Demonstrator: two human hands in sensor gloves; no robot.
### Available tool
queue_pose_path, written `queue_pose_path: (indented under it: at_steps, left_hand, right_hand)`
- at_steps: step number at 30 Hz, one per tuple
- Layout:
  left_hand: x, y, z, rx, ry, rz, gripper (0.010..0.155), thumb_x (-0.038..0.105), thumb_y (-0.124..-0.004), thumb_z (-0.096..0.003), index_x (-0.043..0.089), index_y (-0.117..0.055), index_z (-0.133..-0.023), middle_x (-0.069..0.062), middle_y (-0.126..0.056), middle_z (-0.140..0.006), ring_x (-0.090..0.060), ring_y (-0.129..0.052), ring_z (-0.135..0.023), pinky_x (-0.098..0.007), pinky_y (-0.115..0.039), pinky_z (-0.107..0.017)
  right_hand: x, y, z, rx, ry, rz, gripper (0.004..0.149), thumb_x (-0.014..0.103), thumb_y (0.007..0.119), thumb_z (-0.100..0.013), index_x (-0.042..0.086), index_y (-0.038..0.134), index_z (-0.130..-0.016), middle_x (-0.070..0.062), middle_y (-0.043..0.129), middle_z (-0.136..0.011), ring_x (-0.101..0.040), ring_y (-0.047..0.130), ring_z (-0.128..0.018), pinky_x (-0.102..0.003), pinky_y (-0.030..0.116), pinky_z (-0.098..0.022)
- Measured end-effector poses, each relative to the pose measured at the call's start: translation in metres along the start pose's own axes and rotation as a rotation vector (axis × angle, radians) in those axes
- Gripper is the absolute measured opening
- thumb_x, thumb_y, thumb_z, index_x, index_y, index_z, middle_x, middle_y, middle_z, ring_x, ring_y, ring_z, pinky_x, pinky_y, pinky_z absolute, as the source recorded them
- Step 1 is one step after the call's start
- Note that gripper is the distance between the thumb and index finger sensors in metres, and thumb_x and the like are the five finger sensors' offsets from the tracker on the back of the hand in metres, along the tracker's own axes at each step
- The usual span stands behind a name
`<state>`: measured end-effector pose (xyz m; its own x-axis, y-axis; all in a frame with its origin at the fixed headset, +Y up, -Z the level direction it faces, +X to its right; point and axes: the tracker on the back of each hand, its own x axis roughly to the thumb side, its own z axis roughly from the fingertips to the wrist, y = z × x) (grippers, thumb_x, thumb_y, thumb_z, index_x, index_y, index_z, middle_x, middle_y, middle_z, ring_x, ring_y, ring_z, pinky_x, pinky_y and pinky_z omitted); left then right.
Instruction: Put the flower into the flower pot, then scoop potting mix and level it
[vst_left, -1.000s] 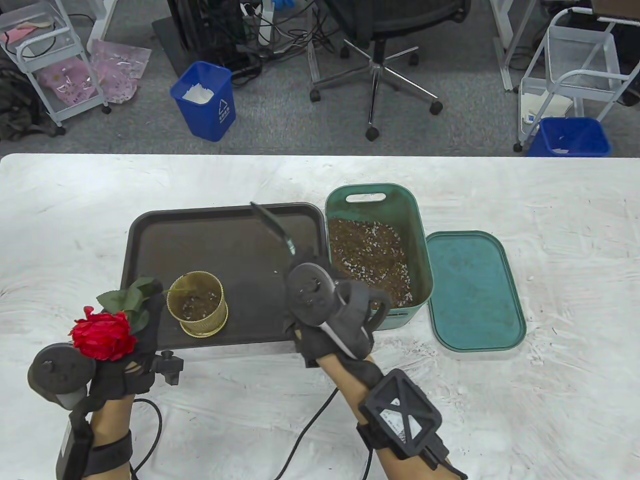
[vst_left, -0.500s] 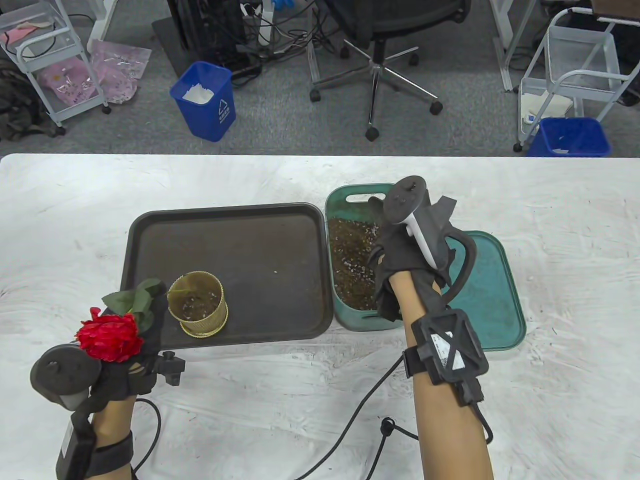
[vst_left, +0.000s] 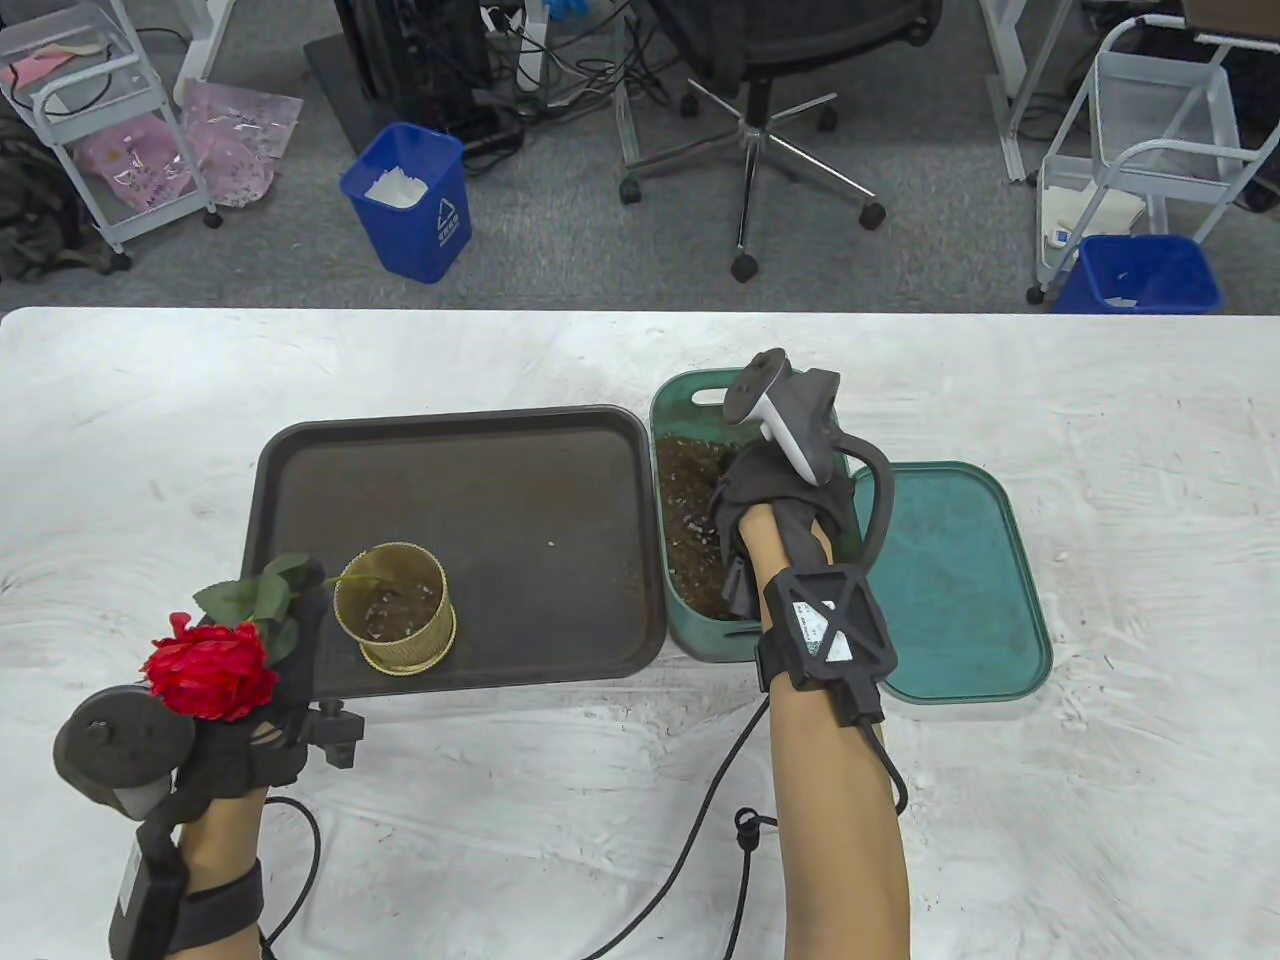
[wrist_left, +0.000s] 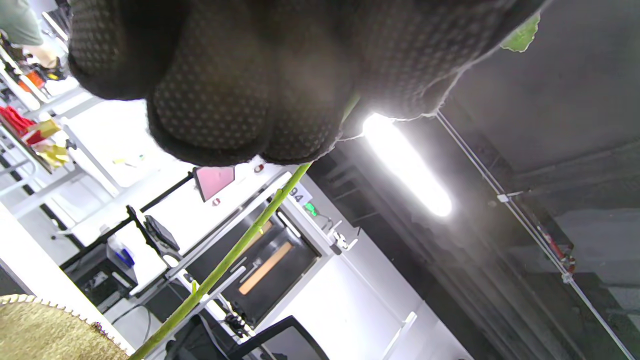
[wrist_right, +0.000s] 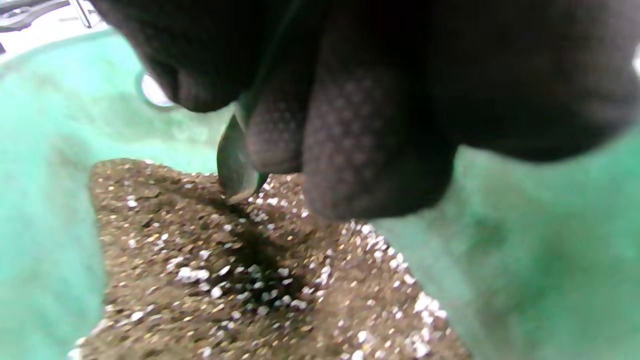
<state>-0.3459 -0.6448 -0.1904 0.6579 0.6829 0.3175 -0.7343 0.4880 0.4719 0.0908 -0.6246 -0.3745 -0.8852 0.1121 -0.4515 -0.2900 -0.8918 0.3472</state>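
Right hand (vst_left: 775, 490) grips a scoop (wrist_right: 235, 170) over potting mix (wrist_right: 240, 280); left hand (vst_left: 250, 730) grips flower (vst_left: 212, 672) tilted.

Left grip (vst_left: 250, 720) curled shut — right grip (vst_left: 770, 490) apparently curled too.

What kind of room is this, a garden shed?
Probably an office or lab rather than a shed: a swivel chair, tangled cables, wheeled carts and blue bins stand beyond the white table.

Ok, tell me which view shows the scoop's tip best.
The right wrist view: the scoop pokes out below the right hand's fingers, its tip just above the potting mix. In the table view the right hand hides it over the green bin. The left wrist view misses it.
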Motion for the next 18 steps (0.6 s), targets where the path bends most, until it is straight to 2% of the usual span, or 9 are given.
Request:
queue_pose_path:
  at_steps: [4,7,12,18]
  left_hand:
    - [-0.003,0.003,0.000,0.009,0.010,-0.001,0.042,0.042,-0.085,-0.0413,0.024,-0.091,-0.079,0.000,-0.100,-0.067,-0.029,-0.106,-0.045,-0.044,-0.087,-0.044]
    - [-0.004,0.003,0.000,0.011,0.019,0.011,0.042,0.042,-0.085,-0.0413,0.024,-0.091,-0.079,0.000,-0.100,-0.067,-0.028,-0.106,-0.045,-0.044,-0.087,-0.044]
    - [-0.001,0.001,0.000,0.004,0.009,0.004,0.042,0.042,-0.085,-0.0411,0.024,-0.091,-0.079,-0.001,-0.100,-0.067,-0.028,-0.106,-0.044,-0.044,-0.087,-0.044]
    - [0.000,0.000,0.000,-0.001,0.002,0.001,0.042,0.042,-0.085,-0.0411,0.024,-0.091,-0.079,-0.001,-0.100,-0.067,-0.028,-0.106,-0.044,-0.044,-0.087,-0.044]
  right_hand:
    - [-0.001,0.006,-0.006,0.136,-0.027,-0.082,0.053,0.035,0.078,-0.041,0.005,0.079,-0.084,-0.011,0.101,-0.051,-0.027,0.106,-0.024,-0.041,0.094,-0.013]
    - [-0.007,0.014,-0.011,0.291,-0.052,-0.266,0.054,0.034,0.077,-0.041,0.002,0.077,-0.084,-0.012,0.101,-0.051,-0.027,0.106,-0.024,-0.040,0.094,-0.012]
    - [-0.021,0.015,-0.016,0.368,-0.057,-0.458,0.054,0.034,0.076,-0.041,0.001,0.077,-0.084,-0.012,0.101,-0.051,-0.026,0.106,-0.024,-0.039,0.094,-0.012]
    - [-0.043,0.012,-0.014,0.405,-0.049,-0.629,0.053,0.034,0.074,-0.041,0.002,0.077,-0.084,-0.011,0.101,-0.051,-0.025,0.107,-0.023,-0.038,0.094,-0.010]
